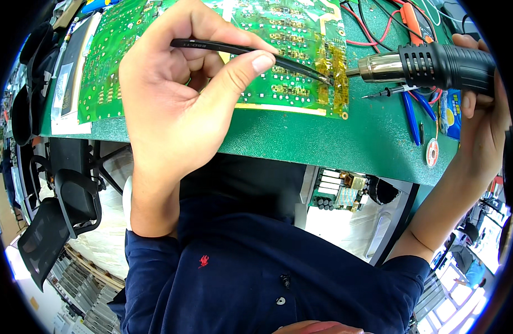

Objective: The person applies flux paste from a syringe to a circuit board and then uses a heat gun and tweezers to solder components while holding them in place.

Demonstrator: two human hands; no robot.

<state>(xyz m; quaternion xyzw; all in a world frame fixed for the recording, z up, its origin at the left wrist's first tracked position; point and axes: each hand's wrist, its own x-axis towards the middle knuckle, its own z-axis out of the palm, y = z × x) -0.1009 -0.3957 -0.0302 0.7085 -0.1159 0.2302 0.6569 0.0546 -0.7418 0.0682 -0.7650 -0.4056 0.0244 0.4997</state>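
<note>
A large green circuit board (256, 99) lies on the green table mat. Black tweezers (228, 49) are pinched in my left hand (176, 106), their tips down at the amber tape (340, 78) along the board's right edge. My right hand (482, 106) grips a black hot air gun (435, 64). Its metal nozzle points left, close to the tape and the tweezer tips. Whether the tips touch a part there is too small to tell.
Right of the board lie blue-handled pliers (411, 117), a pointed probe (382, 93), a solder wick spool (432, 152) and an orange meter (415, 25) with red and black leads. An open drawer (345, 222) holding another board sits below the table edge. A black chair (61, 206) stands left.
</note>
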